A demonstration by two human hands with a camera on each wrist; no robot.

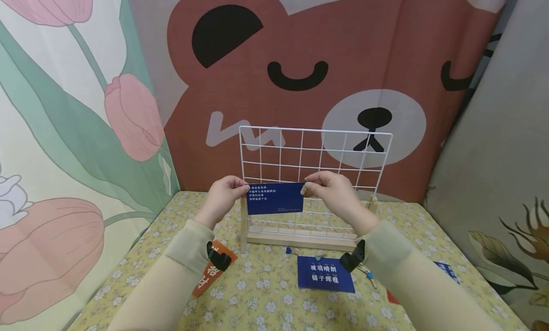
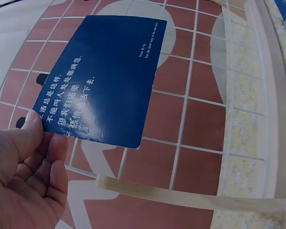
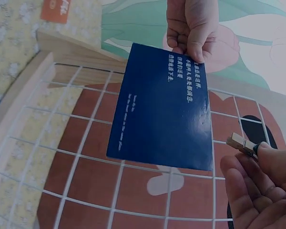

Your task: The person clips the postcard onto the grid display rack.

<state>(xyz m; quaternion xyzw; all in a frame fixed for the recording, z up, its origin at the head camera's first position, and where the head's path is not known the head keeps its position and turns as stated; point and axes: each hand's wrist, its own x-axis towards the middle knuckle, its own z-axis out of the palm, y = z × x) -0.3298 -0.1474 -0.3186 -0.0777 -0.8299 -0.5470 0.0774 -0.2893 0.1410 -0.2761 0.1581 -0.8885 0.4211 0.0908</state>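
Note:
My left hand (image 1: 225, 195) pinches a dark blue card (image 1: 274, 202) with white printed text by its upper left corner, between thumb and fingers. The card is held up in front of a white wire grid (image 1: 315, 130) on a wooden base (image 1: 300, 241). At the card's other end, my right hand (image 1: 336, 193) pinches a small wooden clothespin (image 3: 243, 144) between thumb and forefinger. In the right wrist view a gap shows between the clothespin's tip and the card's edge. The grid stands upright behind both hands.
On the floral tablecloth (image 1: 257, 297) lie another blue card (image 1: 326, 283), an orange card (image 1: 219, 251) partly behind the left wrist, and a blue-and-white card (image 1: 448, 272) at the right. Small clothespins, one with a blue heart (image 1: 289, 250), lie near the base. A bear-print cloth (image 1: 343, 35) hangs behind.

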